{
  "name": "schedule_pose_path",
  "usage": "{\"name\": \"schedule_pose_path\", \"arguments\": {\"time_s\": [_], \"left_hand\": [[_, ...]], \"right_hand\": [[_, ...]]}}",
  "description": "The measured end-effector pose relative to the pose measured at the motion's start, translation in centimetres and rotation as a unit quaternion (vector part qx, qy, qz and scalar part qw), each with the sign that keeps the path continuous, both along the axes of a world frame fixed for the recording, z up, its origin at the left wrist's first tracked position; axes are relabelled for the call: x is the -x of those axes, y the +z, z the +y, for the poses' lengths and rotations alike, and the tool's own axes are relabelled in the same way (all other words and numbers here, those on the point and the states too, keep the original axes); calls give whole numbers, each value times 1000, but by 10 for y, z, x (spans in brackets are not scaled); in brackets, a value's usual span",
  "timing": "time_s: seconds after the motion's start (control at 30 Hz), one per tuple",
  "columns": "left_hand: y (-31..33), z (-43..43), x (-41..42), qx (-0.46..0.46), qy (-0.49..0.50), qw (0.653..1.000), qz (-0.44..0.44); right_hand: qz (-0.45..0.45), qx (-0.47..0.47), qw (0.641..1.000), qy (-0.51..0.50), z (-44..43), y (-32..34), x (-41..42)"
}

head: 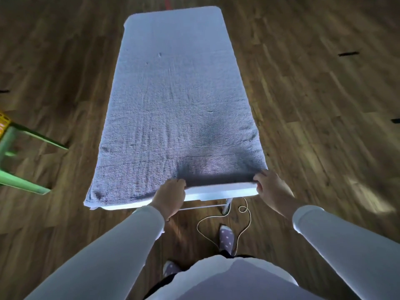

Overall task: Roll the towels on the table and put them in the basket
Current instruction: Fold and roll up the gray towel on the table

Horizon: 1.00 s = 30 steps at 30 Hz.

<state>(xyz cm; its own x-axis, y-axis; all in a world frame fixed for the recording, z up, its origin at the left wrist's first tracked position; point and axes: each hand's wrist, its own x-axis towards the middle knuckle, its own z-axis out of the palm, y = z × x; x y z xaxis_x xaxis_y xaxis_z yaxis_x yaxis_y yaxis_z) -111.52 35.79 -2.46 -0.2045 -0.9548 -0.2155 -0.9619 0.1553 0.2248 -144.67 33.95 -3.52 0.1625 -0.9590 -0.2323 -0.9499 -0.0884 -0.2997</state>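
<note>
My left hand [171, 192] and right hand [270, 185] grip the flat towel's [173, 94] end at the desk's [220, 191] near edge, fingers [263, 176] curled; rolling seems barely begun, stowing remains.

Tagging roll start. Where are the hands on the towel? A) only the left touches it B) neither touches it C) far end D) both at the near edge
D: the left hand and right hand both grip the near edge of the towel, which lies flat along the table.

Dim, wide-angle warp, perhaps motion-blurred edges
</note>
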Motion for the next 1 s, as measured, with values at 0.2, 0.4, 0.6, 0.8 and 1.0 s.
{"name": "schedule_pose_path", "arguments": {"time_s": [0.2,0.4,0.6,0.8,1.0], "left_hand": [[7,-18,11,-37,42,998,-42],[5,-7,55,8,-29,999,23],[-2,-5,78,11,-23,999,25],[-1,-23,73,-31,-5,999,44],[-1,-27,76,-35,26,998,45]], "right_hand": [[-68,-56,996,25,-17,4,13],[-99,-86,991,17,-31,5,16],[-178,-100,979,26,-36,0,33],[-160,-215,962,45,-52,5,64],[-157,-193,968,-25,-60,-2,71]]}}
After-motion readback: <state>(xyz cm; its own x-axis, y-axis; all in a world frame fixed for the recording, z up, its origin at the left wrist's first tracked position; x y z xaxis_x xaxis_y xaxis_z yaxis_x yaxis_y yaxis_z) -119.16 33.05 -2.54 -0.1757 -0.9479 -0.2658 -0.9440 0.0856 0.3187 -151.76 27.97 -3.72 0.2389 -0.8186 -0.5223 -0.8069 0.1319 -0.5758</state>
